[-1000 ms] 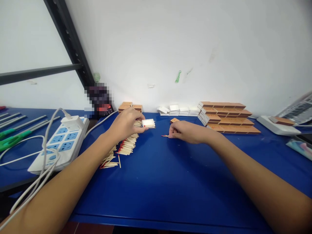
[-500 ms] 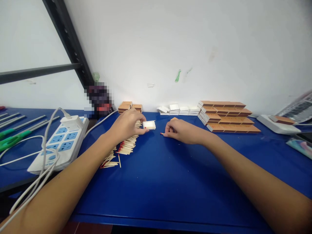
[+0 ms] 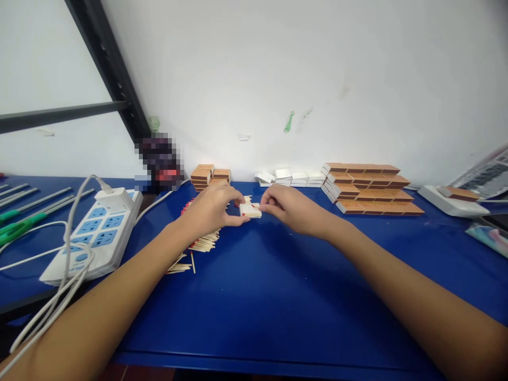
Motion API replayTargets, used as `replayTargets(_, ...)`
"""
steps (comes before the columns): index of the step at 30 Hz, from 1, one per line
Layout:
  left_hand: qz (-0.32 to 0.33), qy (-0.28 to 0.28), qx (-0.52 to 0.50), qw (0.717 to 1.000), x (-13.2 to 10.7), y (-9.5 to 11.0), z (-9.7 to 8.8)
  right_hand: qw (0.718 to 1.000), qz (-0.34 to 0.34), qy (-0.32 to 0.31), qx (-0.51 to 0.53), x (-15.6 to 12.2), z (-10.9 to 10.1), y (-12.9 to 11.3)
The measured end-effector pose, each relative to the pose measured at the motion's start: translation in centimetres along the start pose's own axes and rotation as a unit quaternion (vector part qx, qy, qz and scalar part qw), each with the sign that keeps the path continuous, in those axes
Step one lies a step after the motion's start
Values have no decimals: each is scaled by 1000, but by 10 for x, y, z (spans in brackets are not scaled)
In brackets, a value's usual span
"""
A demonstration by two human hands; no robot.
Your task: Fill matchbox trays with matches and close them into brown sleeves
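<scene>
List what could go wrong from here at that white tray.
The left hand grips the white tray by one end, so it might tip.
The right hand has its fingertips at the other end, with a red match head showing; that match could slip or snag.
Loose matches lie near the left hand, which might brush and scatter them.

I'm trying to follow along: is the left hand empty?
No, the left hand holds a small white tray between thumb and fingers.

White tray [image 3: 250, 210], red-tipped matches [image 3: 205, 243]
</scene>
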State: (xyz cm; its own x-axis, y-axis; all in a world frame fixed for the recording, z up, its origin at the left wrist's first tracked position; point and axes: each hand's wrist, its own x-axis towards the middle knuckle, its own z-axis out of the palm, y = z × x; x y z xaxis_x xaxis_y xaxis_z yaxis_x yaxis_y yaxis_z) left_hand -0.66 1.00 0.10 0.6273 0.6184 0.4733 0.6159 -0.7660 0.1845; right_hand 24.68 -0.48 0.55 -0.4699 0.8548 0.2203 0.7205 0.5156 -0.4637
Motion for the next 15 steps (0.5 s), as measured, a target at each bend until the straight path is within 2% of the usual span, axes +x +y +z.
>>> replayTargets(4, 7, 20, -23, 1000, 2, 7, -4, 995, -61, 81, -6, 2, 13, -4)
replayTargets(8, -11, 39, -7, 999, 6, 0, -14, 981, -74, 180, 23, 4, 20, -1)
replayTargets(10, -24, 61, -5, 998, 7, -6, -18, 981, -63, 184, 24, 5, 23, 3)
replayTargets(15, -62, 93, 27, 993, 4, -20, -17, 990, -62, 126, -31, 16, 38, 14)
